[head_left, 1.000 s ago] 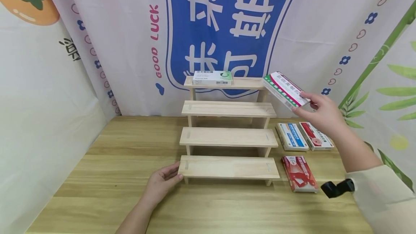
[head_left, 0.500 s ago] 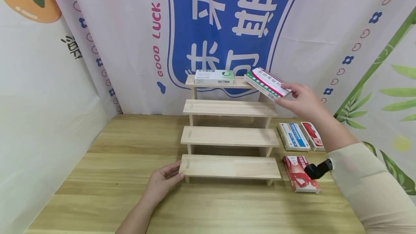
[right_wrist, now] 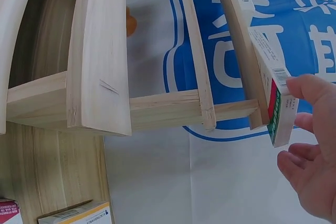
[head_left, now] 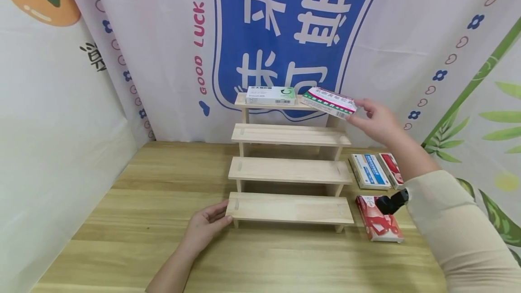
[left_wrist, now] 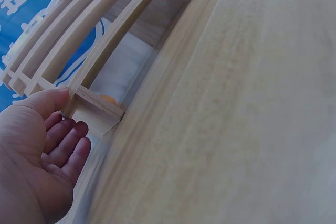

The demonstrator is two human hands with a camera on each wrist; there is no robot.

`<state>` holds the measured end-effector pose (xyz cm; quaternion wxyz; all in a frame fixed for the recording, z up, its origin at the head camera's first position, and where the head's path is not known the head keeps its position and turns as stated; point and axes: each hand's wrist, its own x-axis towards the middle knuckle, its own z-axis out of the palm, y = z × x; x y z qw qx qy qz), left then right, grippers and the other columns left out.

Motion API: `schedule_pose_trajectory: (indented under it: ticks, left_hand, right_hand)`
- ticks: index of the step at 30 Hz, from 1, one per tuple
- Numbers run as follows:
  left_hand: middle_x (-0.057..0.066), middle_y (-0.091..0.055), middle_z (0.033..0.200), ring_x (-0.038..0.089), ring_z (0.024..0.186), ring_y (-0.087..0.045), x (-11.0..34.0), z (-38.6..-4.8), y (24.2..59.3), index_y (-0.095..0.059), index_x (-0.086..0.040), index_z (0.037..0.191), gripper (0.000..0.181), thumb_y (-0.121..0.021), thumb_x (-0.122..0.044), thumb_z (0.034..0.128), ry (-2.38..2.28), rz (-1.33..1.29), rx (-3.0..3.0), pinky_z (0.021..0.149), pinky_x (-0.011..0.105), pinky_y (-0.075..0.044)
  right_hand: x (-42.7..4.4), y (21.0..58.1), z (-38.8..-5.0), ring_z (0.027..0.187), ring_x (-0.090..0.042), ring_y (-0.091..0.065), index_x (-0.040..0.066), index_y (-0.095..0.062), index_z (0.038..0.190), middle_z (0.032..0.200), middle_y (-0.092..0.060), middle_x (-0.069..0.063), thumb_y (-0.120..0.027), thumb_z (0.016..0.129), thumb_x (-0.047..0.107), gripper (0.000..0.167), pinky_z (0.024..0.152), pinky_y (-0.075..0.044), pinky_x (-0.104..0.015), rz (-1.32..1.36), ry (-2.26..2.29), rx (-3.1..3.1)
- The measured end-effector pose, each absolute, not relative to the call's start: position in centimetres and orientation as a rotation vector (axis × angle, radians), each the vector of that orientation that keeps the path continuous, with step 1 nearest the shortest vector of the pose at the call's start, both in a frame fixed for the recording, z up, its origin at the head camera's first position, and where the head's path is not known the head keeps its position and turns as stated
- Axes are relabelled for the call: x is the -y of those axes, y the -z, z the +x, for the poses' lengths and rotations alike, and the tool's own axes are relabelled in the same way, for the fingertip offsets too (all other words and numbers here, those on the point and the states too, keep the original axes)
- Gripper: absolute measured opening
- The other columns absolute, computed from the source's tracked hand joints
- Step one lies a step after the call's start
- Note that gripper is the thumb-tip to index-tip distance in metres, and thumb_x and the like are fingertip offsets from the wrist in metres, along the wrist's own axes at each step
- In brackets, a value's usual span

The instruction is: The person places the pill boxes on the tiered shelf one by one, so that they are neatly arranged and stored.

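Observation:
A stepped wooden display rack point(head_left: 291, 170) stands on the table. My left hand point(head_left: 205, 229) pinches the left end of its lowest step; in the left wrist view the thumb lies on the plank end and the fingers point(left_wrist: 67, 145) curl below it. At the top step's right end, my right hand point(head_left: 376, 121) holds a white medicine box point(head_left: 329, 101) with green and magenta stripes by its right end. In the right wrist view this box point(right_wrist: 273, 72) lies against the top plank, its near end jutting past it. A white and green medicine box point(head_left: 270, 96) lies on that step's left part.
Right of the rack lie a blue and white box point(head_left: 369, 172), a red and white box point(head_left: 391, 169) partly behind my right arm, and a red box point(head_left: 379, 219). A printed cloth point(head_left: 175, 58) hangs close behind the rack.
My right hand has carried the striped box leftward onto the top step's right end, turning it closer to parallel with the step. The left hand stays at the lowest step.

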<state>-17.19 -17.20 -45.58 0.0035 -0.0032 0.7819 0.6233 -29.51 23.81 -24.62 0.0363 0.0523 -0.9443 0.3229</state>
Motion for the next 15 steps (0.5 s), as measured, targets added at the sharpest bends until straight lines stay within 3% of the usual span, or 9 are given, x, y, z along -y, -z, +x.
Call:
schedule_pose_trajectory:
  ticks: [7,15]
  left_hand:
    - [0.019,-0.061,0.133,0.032,0.117,-0.064,17.1,-17.1,45.5,-0.061,0.001,0.127,0.047,-0.076,-0.012,0.0841,-1.947,-0.015,-2.457,0.096,0.030,-0.056]
    - [0.019,-0.062,0.132,0.033,0.117,-0.064,17.1,-17.1,45.4,-0.062,0.000,0.127,0.047,-0.076,-0.012,0.0837,-1.946,-0.014,-2.459,0.097,0.031,-0.056]
  right_hand:
    - [-23.9,25.3,-30.3,0.136,-0.041,-0.040,0.009,-0.038,0.150,0.150,-0.043,-0.021,-0.052,0.099,0.045,0.064,0.110,-0.040,-0.062,0.061,-1.146,2.798]
    - [-23.5,26.0,-32.1,0.139,-0.035,-0.042,0.010,-0.037,0.150,0.151,-0.045,-0.017,-0.050,0.101,0.041,0.060,0.115,-0.038,-0.055,0.031,-1.332,2.697]
